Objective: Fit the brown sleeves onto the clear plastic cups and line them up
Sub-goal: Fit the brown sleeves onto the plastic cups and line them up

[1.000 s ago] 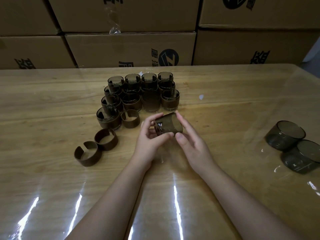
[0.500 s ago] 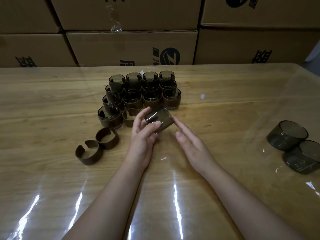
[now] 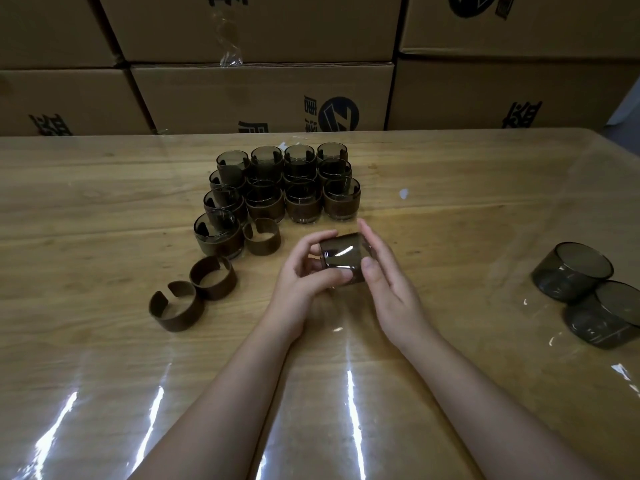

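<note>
Head view: a glossy wooden table [image 3: 104, 209] before stacked brown cardboard boxes [image 3: 263, 95] — sleeving in progress.

Both hands hold one smoky clear plastic cup [image 3: 341, 255] on its side just above the table; the left hand [image 3: 304, 282] curls round its near wall, the right hand [image 3: 384, 282] pinches it between straight fingers and thumb, probably turning it to take a sleeve. Three open brown split-ring sleeves [image 3: 213, 277] wait left, beside the rows of sleeved cups [image 3: 287, 188] — two bare cups [image 3: 571, 271] sit well apart, right.

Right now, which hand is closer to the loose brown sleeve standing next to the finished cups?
Left. The left hand grips the bare cup just right of that loose sleeve; the right hand holds the cup's far side, farther away.
</note>
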The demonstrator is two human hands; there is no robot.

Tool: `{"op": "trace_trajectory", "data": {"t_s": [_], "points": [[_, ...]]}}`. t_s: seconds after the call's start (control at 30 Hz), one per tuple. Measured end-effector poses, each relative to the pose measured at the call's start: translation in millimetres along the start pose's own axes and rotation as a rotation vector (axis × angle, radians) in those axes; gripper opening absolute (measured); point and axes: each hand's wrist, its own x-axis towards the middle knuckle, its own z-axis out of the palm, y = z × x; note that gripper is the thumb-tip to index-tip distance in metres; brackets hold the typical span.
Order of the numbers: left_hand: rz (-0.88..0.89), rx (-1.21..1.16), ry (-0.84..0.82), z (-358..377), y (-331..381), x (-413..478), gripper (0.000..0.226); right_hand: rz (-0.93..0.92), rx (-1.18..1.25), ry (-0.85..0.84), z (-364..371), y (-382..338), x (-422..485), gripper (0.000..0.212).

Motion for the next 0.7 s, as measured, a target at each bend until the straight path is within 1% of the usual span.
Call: {"op": "trace_trajectory", "data": {"t_s": [0.07,0.2,0.27,0.33,0.43,0.5,0.57,0.7], "points": [[-0.007,-0.029,-0.021,-0.2,2.0,-1.6,0.057,0.033,0.05,-0.025,-0.3,1.2,0.9,0.043],[0.005,-0.084,0.022,-2.1,0.1,-0.2,0.064,0.103,0.082,-0.044,0.1,4.5,2.8,0.045],[0.01,-0.07,0.036,-0.9,-3.1,0.6,0.065,0.126,0.113,0.001,-0.4,6.6,4.5,0.047],[0.005,-0.027,0.048,2.6,-5.3,0.4,0.065,0.112,0.142,0.053,-0.8,9.5,5.2,0.047],[0.012,0.042,0.06,7.2,-7.6,0.0,0.064,0.087,0.12,0.08,1.2,13.0,4.8,0.054],[0.036,0.101,0.058,8.0,-8.9,-0.3,0.059,0.082,0.106,0.112,3.2,15.7,5.4,0.056],[0.067,0.156,0.043,9.0,-8.4,-2.2,0.053,0.094,0.132,0.17,3.6,17.9,7.3,0.055],[0.155,0.253,0.043,11.6,-8.3,-7.4,0.051,0.124,0.228,0.27,-0.8,20.7,9.5,0.047]]}}
